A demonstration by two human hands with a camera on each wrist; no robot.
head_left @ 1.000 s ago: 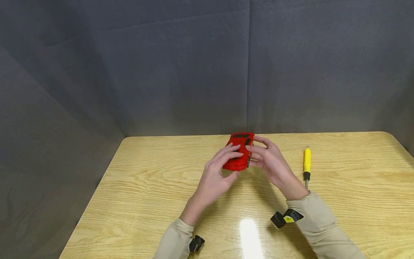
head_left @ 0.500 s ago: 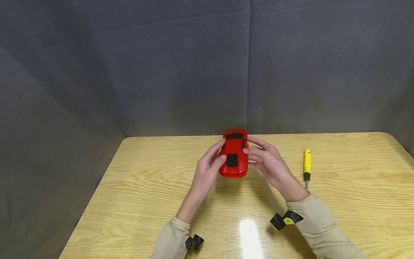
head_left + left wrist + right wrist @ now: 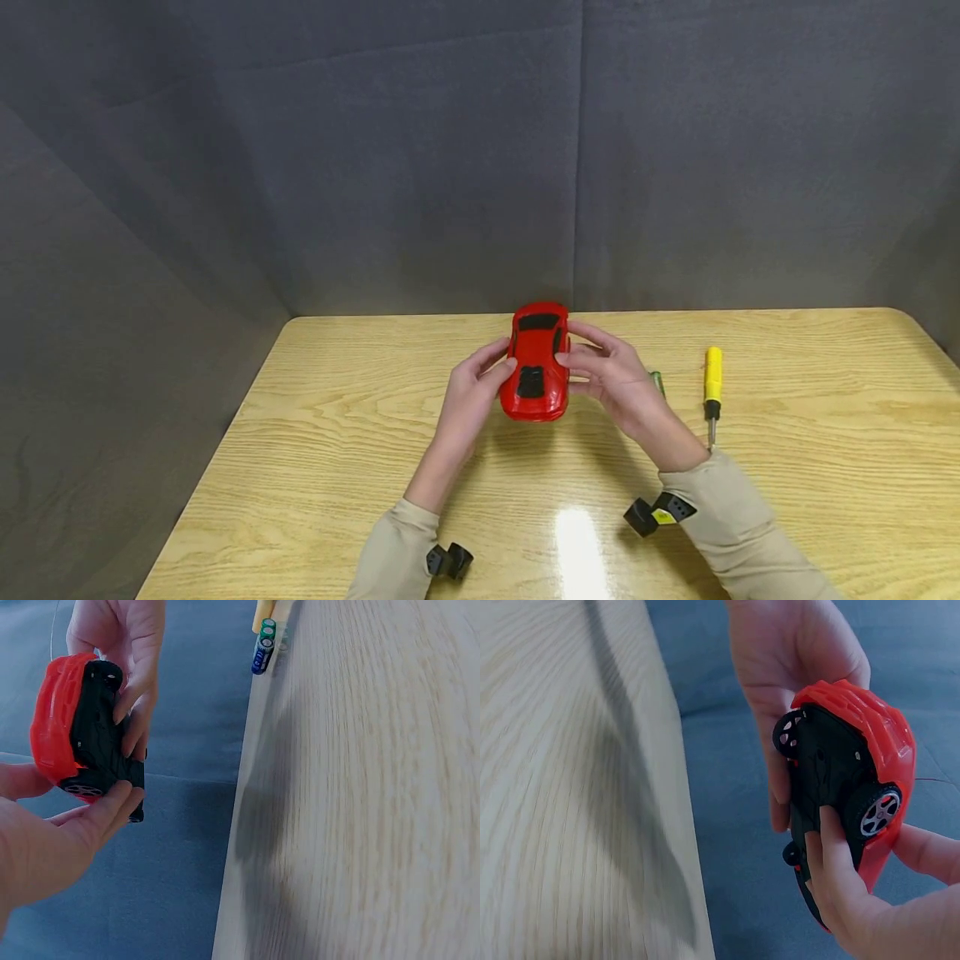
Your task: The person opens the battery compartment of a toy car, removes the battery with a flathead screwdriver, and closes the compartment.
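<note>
Beneath the toy car, only wrist views show its black underside.

Car between hands, screwdriver to its right.

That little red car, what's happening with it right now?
A person is holding the red toy car off the wooden table with both hands, roof up. The left hand grips one side and the right hand the other, with fingers curled onto the black underside, as the wrist views show. A yellow-handled screwdriver lies on the table to the right, and a couple of small batteries lie beside it. Neither is being touched.
</note>
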